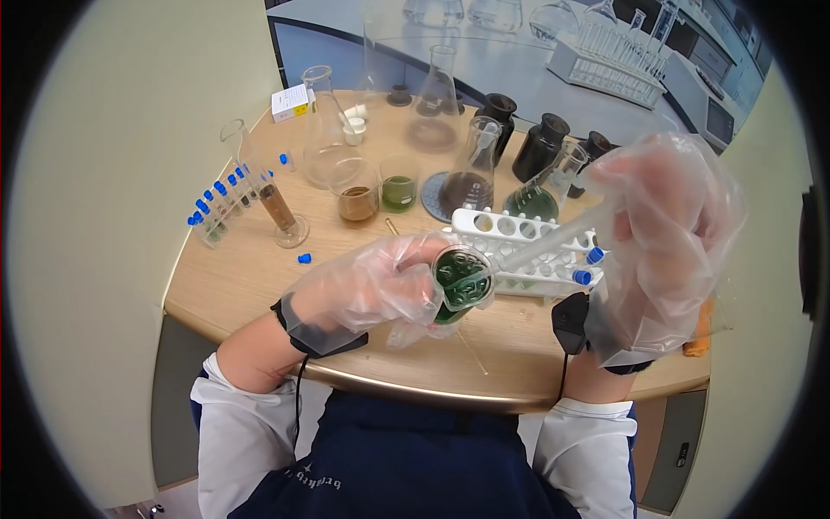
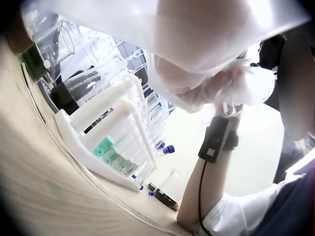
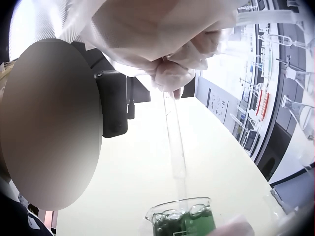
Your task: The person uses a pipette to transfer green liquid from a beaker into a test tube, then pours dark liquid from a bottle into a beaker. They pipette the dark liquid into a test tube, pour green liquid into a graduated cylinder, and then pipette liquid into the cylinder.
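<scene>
My gloved left hand [image 1: 376, 285] grips a small glass beaker [image 1: 463, 275] of dark green liquid, with large bubbles at the surface. In the right wrist view the beaker [image 3: 184, 222] stands below the other hand. My gloved right hand [image 1: 670, 212], raised on the right, pinches a clear dropper pipette [image 1: 545, 247] near its upper end. The pipette [image 3: 174, 140] slants down, and its thin tip reaches inside the beaker's rim. Just behind the beaker is a white test tube rack [image 1: 467, 221] holding tubes, some with blue caps.
Behind the rack stand flasks of dark [image 1: 467, 186] and green liquid [image 1: 532, 201], and black bottles [image 1: 542, 149]. Brown [image 1: 357, 203] and green beakers [image 1: 399, 192] are left of them. Further left are a brown-filled cylinder [image 1: 277, 210] and blue-capped tubes [image 1: 213, 227]. A thin rod [image 1: 473, 355] lies in front.
</scene>
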`<state>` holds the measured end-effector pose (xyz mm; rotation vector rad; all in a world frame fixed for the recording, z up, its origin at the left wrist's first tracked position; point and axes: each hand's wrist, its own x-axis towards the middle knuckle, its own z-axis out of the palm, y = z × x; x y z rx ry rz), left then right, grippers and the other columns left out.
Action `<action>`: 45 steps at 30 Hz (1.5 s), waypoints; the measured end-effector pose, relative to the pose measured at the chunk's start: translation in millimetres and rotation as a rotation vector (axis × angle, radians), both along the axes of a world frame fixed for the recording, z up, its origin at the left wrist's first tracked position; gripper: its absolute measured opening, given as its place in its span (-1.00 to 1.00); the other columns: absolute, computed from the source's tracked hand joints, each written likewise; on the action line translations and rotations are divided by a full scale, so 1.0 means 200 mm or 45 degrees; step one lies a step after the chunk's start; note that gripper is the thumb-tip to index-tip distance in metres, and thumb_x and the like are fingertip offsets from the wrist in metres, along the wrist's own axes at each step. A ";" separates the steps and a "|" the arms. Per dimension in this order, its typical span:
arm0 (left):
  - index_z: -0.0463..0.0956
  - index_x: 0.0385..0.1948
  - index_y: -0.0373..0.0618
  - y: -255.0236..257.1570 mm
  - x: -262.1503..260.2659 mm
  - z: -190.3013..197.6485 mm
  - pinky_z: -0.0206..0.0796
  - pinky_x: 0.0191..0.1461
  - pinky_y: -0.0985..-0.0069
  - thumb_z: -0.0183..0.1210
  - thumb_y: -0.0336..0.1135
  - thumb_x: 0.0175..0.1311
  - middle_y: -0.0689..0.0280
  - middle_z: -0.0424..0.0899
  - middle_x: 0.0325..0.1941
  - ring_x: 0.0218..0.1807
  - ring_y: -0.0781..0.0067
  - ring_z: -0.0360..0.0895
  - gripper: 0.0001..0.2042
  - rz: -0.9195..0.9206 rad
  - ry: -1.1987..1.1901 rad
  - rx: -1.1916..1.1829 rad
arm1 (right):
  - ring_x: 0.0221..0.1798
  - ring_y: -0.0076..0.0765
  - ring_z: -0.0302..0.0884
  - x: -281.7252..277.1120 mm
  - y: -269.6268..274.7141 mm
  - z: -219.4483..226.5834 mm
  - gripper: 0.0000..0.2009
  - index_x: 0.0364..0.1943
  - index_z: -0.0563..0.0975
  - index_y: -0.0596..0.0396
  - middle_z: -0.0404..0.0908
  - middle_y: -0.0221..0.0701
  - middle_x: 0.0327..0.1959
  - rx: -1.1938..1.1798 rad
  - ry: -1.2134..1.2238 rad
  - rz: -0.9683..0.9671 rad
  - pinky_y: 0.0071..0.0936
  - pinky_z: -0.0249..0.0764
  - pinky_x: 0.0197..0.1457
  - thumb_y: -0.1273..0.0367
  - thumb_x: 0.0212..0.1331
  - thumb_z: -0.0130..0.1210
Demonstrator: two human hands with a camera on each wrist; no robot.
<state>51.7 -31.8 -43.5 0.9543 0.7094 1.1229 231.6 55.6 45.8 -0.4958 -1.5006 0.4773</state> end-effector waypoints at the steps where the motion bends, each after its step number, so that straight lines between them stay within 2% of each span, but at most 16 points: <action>1: 0.44 -0.20 -0.21 0.00 0.00 0.00 0.32 -0.24 0.62 0.33 -0.27 -0.08 0.21 0.56 -0.14 -0.24 0.53 0.47 -0.61 -0.007 -0.028 0.002 | -0.64 -0.63 0.21 0.00 0.00 0.00 -0.81 -0.54 0.54 0.29 0.51 -0.33 -0.55 0.004 -0.003 -0.007 -0.67 0.07 -0.56 0.39 -0.18 0.05; 9: 0.45 -0.22 -0.20 0.01 -0.01 -0.03 0.30 -0.09 0.59 0.39 -0.11 -0.08 0.21 0.56 -0.16 -0.12 0.47 0.46 -0.54 0.040 0.026 0.029 | -0.59 -0.64 0.24 0.00 -0.04 0.02 -0.80 -0.51 0.54 0.32 0.55 -0.30 -0.48 -0.131 -0.051 0.195 -0.68 0.14 -0.53 0.39 -0.14 0.06; 12: 0.38 0.04 -0.25 0.02 -0.02 -0.07 0.34 -0.17 0.63 0.31 -0.03 0.07 0.32 0.56 -0.16 -0.24 0.61 0.48 -0.41 -0.056 -0.053 0.209 | -0.57 -0.63 0.25 0.03 -0.05 0.09 -0.79 -0.50 0.54 0.31 0.55 -0.28 -0.43 -0.182 -0.234 0.332 -0.69 0.15 -0.51 0.37 -0.13 0.06; 14: 0.38 0.04 -0.24 0.02 -0.02 -0.08 0.33 -0.19 0.63 0.31 -0.03 0.06 0.33 0.56 -0.17 -0.26 0.61 0.47 -0.41 -0.020 0.002 0.180 | -0.56 -0.63 0.25 0.03 -0.04 0.11 -0.78 -0.50 0.53 0.31 0.55 -0.27 -0.41 -0.219 -0.300 0.430 -0.69 0.15 -0.50 0.37 -0.12 0.05; 15: 0.39 0.04 -0.23 0.02 -0.02 -0.08 0.33 -0.20 0.63 0.32 -0.03 0.06 0.34 0.56 -0.18 -0.27 0.62 0.47 -0.41 -0.001 0.029 0.166 | -0.56 -0.63 0.26 0.03 -0.04 0.11 -0.78 -0.50 0.53 0.31 0.55 -0.27 -0.42 -0.226 -0.294 0.471 -0.69 0.16 -0.49 0.36 -0.12 0.05; 18: 0.46 -0.24 -0.20 0.00 0.00 -0.01 0.29 -0.20 0.63 0.37 -0.02 -0.04 0.27 0.54 -0.21 -0.20 0.52 0.46 -0.52 0.092 0.055 0.032 | -0.56 -0.62 0.26 0.03 -0.04 0.12 -0.78 -0.48 0.53 0.32 0.54 -0.27 -0.43 -0.252 -0.277 0.511 -0.69 0.14 -0.51 0.37 -0.11 0.03; 21: 0.46 -0.21 -0.22 -0.01 0.01 -0.01 0.27 -0.31 0.68 0.35 0.08 -0.03 0.29 0.53 -0.24 -0.29 0.57 0.44 -0.46 0.139 0.072 0.109 | -0.57 -0.61 0.26 0.03 -0.06 0.12 -0.77 -0.43 0.52 0.33 0.52 -0.26 -0.43 -0.256 -0.211 0.421 -0.71 0.11 -0.54 0.39 -0.11 0.00; 24: 0.36 0.09 -0.19 0.02 -0.04 -0.05 0.34 -0.25 0.63 0.33 -0.08 0.05 0.36 0.56 -0.20 -0.32 0.60 0.47 -0.41 -0.041 -0.113 0.167 | -0.58 -0.61 0.27 0.06 -0.04 0.12 -0.74 -0.34 0.51 0.33 0.52 -0.25 -0.39 -0.178 -0.217 0.383 -0.72 0.09 -0.58 0.37 -0.06 0.01; 27: 0.36 0.08 -0.17 0.01 -0.03 -0.03 0.34 -0.27 0.64 0.34 -0.06 0.02 0.36 0.56 -0.19 -0.33 0.61 0.47 -0.39 0.023 -0.016 0.090 | -0.55 -0.65 0.28 0.14 0.00 0.12 -0.71 -0.24 0.50 0.30 0.52 -0.28 -0.33 -0.069 -0.232 0.413 -0.74 0.11 -0.55 0.32 0.06 0.02; 30: 0.38 0.06 -0.16 0.02 -0.05 -0.03 0.33 -0.28 0.68 0.36 -0.04 -0.02 0.35 0.56 -0.16 -0.31 0.63 0.45 -0.38 -0.021 -0.012 0.065 | -0.52 -0.63 0.30 0.19 0.05 0.10 -0.79 -0.27 0.50 0.35 0.51 -0.23 -0.34 -0.068 0.071 0.626 -0.77 0.15 -0.51 0.45 0.05 0.01; 32: 0.42 -0.11 -0.22 0.00 -0.01 0.01 0.29 -0.32 0.68 0.38 0.15 -0.17 0.29 0.54 -0.20 -0.28 0.58 0.45 -0.32 0.127 0.050 0.093 | -0.51 -0.63 0.30 0.20 0.05 0.11 -0.83 -0.30 0.50 0.38 0.50 -0.22 -0.36 0.021 0.183 0.442 -0.78 0.14 -0.50 0.51 0.07 -0.02; 35: 0.45 -0.19 -0.27 0.01 0.01 0.01 0.29 -0.27 0.65 0.37 0.26 -0.24 0.24 0.53 -0.20 -0.21 0.52 0.46 -0.26 0.185 0.103 0.148 | -0.49 -0.67 0.26 0.21 0.02 0.12 -0.80 -0.30 0.49 0.38 0.48 -0.30 -0.37 0.222 0.091 -0.187 -0.79 0.11 -0.47 0.46 0.19 -0.09; 38: 0.45 -0.21 -0.29 0.01 0.00 0.00 0.30 -0.18 0.59 0.35 0.29 -0.22 0.21 0.52 -0.19 -0.19 0.48 0.46 -0.25 0.176 0.104 0.176 | -0.46 -0.67 0.23 0.33 0.07 0.14 -0.72 -0.30 0.48 0.37 0.46 -0.36 -0.35 0.211 0.077 -0.351 -0.76 0.17 -0.41 0.37 0.29 -0.17; 40: 0.45 -0.21 -0.29 0.00 0.00 0.01 0.31 -0.18 0.59 0.34 0.29 -0.21 0.21 0.52 -0.19 -0.19 0.48 0.46 -0.25 0.194 0.096 0.175 | -0.44 -0.65 0.25 0.43 0.12 0.12 -0.77 -0.30 0.49 0.35 0.47 -0.37 -0.34 0.292 0.020 -0.491 -0.73 0.21 -0.33 0.39 0.25 -0.10; 42: 0.45 -0.21 -0.28 -0.01 0.00 0.00 0.31 -0.21 0.59 0.29 0.34 -0.17 0.20 0.52 -0.21 -0.21 0.49 0.47 -0.25 0.219 0.181 0.210 | -0.44 -0.64 0.26 0.50 0.11 0.10 -0.81 -0.31 0.50 0.33 0.48 -0.37 -0.32 0.097 0.200 -0.281 -0.73 0.22 -0.31 0.42 0.20 -0.04; 45: 0.45 -0.22 -0.28 -0.01 0.00 -0.02 0.32 -0.27 0.58 0.20 0.31 -0.02 0.20 0.52 -0.25 -0.25 0.49 0.47 -0.31 0.263 0.261 0.324 | -0.45 -0.65 0.24 0.70 0.17 0.05 -0.85 -0.34 0.52 0.30 0.47 -0.38 -0.32 -0.132 0.180 -0.271 -0.71 0.19 -0.36 0.45 0.16 0.01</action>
